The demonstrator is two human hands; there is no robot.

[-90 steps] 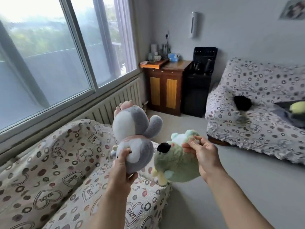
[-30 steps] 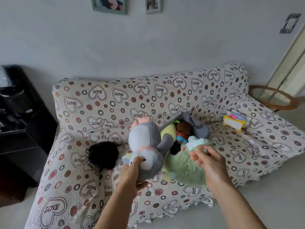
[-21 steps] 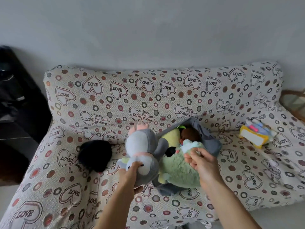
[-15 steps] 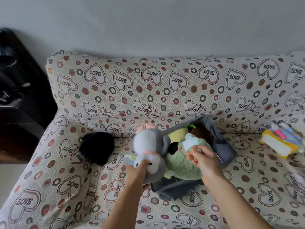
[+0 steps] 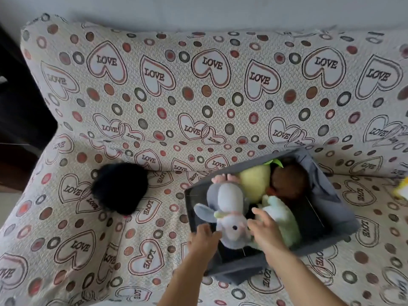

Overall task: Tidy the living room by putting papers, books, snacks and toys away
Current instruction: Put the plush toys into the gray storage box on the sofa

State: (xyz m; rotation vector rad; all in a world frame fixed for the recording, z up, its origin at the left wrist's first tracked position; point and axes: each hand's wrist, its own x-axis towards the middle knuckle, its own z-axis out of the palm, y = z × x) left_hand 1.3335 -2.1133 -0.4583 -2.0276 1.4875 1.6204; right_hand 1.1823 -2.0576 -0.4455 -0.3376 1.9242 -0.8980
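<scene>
Left hand (image 5: 204, 237): nearest item, at the near-left rim of the bin; fingers curled toward the plush's head, seemingly touching it; whether they grip it cannot be told, since the plush hides the fingertips.

Right hand (image 5: 263, 226): just right of the left hand, over the bin's near half; fingers straight and spread apart, holding nothing, palm against the right side of the same plush's head.

Grey-and-white soft plush animal with pink feet (image 5: 229, 208): between the two hands, inside the bin at its left side; long axis running away from the hands, head nearest, feet at the far rim; both hands about equally near, the left at its left cheek.

Pale green fleecy plush (image 5: 282, 217): immediately right of the right hand, lying in the bin, touching the grey plush.

Dark grey rectangular fabric storage bin (image 5: 340, 208): around both plush toys, standing on the seat.

Yellow rounded plush (image 5: 256, 182) and brown plush (image 5: 289, 182): beyond the hands, at the bin's far end.

Black fluffy plush ball (image 5: 120, 187): well to the left of the left hand, outside the bin, on the heart-and-circle patterned sofa cover (image 5: 88, 228); judged the next toy to collect, the left hand being the nearer.
</scene>
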